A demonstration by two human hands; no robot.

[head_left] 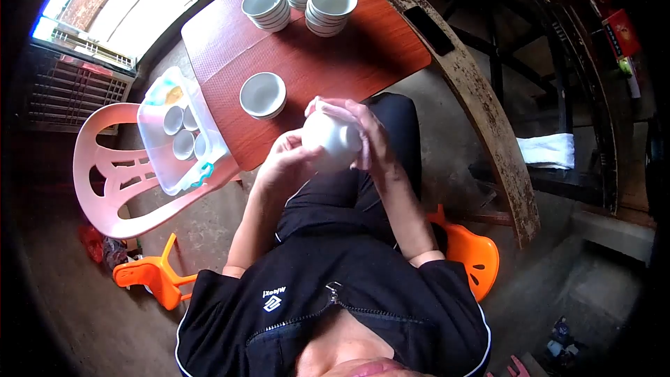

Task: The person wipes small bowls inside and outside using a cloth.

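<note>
A white bowl [331,142] is tilted with its foot turned to the right, held above my lap near the table's front edge. My left hand [285,157] grips its left side, fingers and thumb against the wall. At its upper right my right hand [370,129] presses a pale pinkish cloth [342,110] on the bowl. Just left of my hands, a short stack of white bowls [263,95] stands on the red table [363,56].
Several stacked white bowls [331,1] stand at the table's far side. A clear plastic bin [157,146] with bowls in it rests on a pink chair [87,174] at the left. A phone [428,30] lies on a worn wooden bench [481,108] at the right.
</note>
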